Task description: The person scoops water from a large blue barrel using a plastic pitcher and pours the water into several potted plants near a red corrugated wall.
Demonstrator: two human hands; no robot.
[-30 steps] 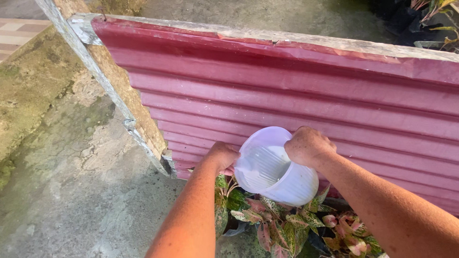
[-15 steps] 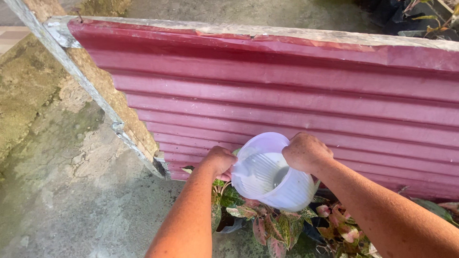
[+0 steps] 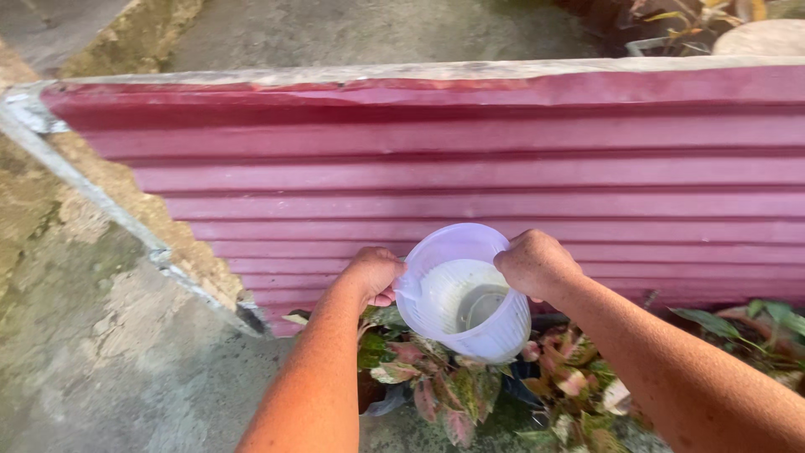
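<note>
Both hands hold a white plastic jug (image 3: 465, 294) by its rim, above a pot plant (image 3: 457, 390) with pink-and-green leaves; the left hand (image 3: 373, 275) pinches the near-left edge, where a small lip or handle juts out, its fingers closed on the plastic; the right hand (image 3: 537, 264) clamps the far-right edge, fingers curled over the rim and shut on it. Gripping two opposite sides likely steadies the jug and lets it be tipped with control; it is tilted so its mouth faces up and toward the camera, its base down over the leaves.

Inside, a little water appears to pool at the bottom, pale and greyish; how much is hard to tell through the translucent wall; the rest of the jug looks empty.

The plant stands on rough concrete ground (image 3: 126, 361), close against a red corrugated sheet (image 3: 470, 168) that serves as a low fence; a concrete ledge (image 3: 109, 210) runs along its left end. More green leaves (image 3: 755, 323) show to the right.
</note>
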